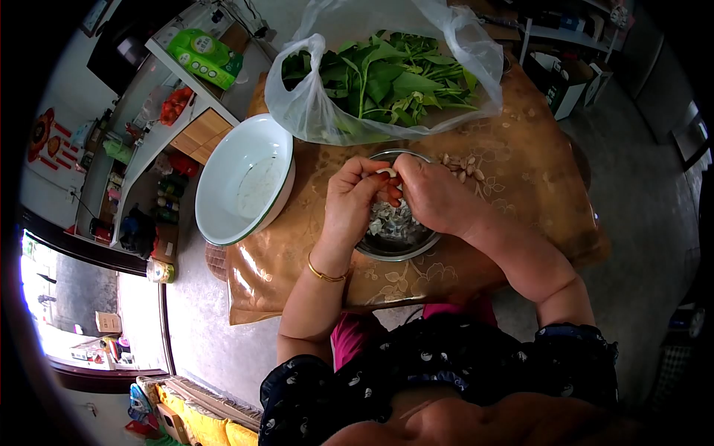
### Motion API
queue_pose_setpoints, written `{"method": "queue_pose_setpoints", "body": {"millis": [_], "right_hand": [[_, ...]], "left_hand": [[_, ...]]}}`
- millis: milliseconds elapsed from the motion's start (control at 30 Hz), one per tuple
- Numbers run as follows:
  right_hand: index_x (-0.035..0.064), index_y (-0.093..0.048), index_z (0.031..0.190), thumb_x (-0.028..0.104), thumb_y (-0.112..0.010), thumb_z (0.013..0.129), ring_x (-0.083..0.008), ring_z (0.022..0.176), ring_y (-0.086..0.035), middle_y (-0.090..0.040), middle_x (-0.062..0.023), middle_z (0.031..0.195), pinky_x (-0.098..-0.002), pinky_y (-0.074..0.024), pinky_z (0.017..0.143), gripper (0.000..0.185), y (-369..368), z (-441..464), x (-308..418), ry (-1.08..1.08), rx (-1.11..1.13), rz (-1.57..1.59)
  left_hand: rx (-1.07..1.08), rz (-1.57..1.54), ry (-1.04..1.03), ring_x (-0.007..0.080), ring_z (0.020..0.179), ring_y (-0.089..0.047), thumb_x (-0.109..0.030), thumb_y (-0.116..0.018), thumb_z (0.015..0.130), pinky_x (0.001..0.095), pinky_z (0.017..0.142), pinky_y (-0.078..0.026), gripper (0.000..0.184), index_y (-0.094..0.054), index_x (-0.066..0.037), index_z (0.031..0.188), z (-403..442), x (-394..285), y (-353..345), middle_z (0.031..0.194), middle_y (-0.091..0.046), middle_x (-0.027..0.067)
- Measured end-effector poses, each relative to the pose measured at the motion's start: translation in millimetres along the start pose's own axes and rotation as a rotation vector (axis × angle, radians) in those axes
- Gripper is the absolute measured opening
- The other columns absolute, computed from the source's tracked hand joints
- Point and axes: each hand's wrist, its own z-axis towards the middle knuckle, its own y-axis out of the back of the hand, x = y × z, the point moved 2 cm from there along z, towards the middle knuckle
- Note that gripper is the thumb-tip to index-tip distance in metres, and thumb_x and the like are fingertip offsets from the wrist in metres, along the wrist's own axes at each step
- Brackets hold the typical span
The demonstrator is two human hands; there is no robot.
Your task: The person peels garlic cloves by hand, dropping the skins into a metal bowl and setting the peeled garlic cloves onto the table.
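Observation:
My left hand (353, 195) and my right hand (431, 195) meet above a round metal bowl (399, 257). Their fingertips pinch a small whitish piece, probably a garlic clove (391, 172), mostly covered by the fingers. Pale, papery peelings (394, 223) lie inside the bowl below my hands. Just beyond my right hand is a small pile of brownish-white cloves (465, 167) on the table.
A brown patterned cloth covers the table (327, 178). At its left edge stands a white enamel basin (212, 175). Green leafy stems (394, 78) fill an opened plastic bag (301, 123) at the back. Shelves (167, 130) with household goods stand to the left.

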Motion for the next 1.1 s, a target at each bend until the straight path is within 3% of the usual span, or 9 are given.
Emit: {"method": "queue_pose_setpoints", "body": {"millis": [167, 333, 633, 733, 833, 1100], "right_hand": [[-0.0016, -0.040, 0.082, 0.002, -0.051, 0.079, -0.0388, 0.066, -0.056, -0.055, -0.0206, 0.069, -0.0436, -0.0446, 0.055, 0.012, 0.1, -0.3, -2.5, -0.007, 0.030, -0.046], [0.0000, -0.040, 0.085, 0.000, -0.050, 0.080, -0.0392, 0.065, -0.054, -0.054, -0.0202, 0.070, -0.0436, -0.0418, 0.054, 0.011, 4.9, 2.7, 1.1, 0.006, -0.050, 0.083], [0.0005, -0.043, 0.087, -0.003, -0.048, 0.082, -0.0385, 0.065, -0.052, -0.052, -0.0208, 0.073, -0.0406, -0.0403, 0.055, 0.008, 8.8, 4.7, 2.5, -0.028, -0.058, 0.271], [0.0001, -0.043, 0.087, -0.003, -0.047, 0.083, -0.0383, 0.065, -0.053, -0.052, -0.0204, 0.072, -0.0404, -0.0407, 0.055, 0.006, 8.4, 4.8, 1.8, -0.009, -0.064, 0.251], [-0.0005, -0.045, 0.086, -0.002, -0.046, 0.084, -0.0370, 0.064, -0.053, -0.053, -0.0203, 0.072, -0.0391, -0.0415, 0.055, 0.003, 10.2, 5.6, 3.4, -0.066, -0.041, 0.279], [-0.0017, -0.048, 0.089, 0.001, -0.045, 0.085, -0.0258, 0.061, -0.055, -0.056, -0.0188, 0.073, -0.0330, -0.0427, 0.056, 0.005, 10.8, 5.0, 0.9, -0.209, 0.005, 0.421]], "left_hand": [[0.023, 0.001, 0.003, 0.0189, 0.065, -0.062, 0.005, -0.048, 0.085, 0.0286, 0.057, -0.052, 0.013, -0.055, 0.006, 0.096, -2.2, 1.2, -3.4, 0.083, -0.062, 0.0137], [0.061, -0.162, 0.097, 0.0202, 0.066, -0.062, 0.003, -0.045, 0.087, 0.0279, 0.058, -0.051, 0.016, -0.055, 0.006, 0.098, -2.5, -8.5, -0.3, 0.084, -0.062, 0.0143], [0.149, -0.190, 0.119, 0.0188, 0.066, -0.062, 0.004, -0.043, 0.087, 0.0270, 0.060, -0.051, 0.020, -0.055, 0.005, 0.103, -0.8, -13.1, 4.2, 0.083, -0.062, 0.0127], [0.146, -0.131, 0.000, 0.0173, 0.065, -0.061, 0.002, -0.045, 0.087, 0.0250, 0.058, -0.050, 0.023, -0.054, 0.005, 0.108, -2.9, -14.0, 0.2, 0.085, -0.062, 0.0115], [0.131, 0.150, -0.156, 0.0124, 0.066, -0.058, 0.002, -0.047, 0.089, 0.0235, 0.061, -0.049, 0.022, -0.055, 0.002, 0.109, 1.0, -9.3, 7.2, 0.081, -0.060, 0.0071], [0.119, 0.308, -0.223, 0.0094, 0.070, -0.056, 0.003, -0.048, 0.087, 0.0205, 0.064, -0.046, 0.024, -0.055, 0.003, 0.110, -2.6, -11.6, 0.9, 0.083, -0.060, 0.0041]]}}
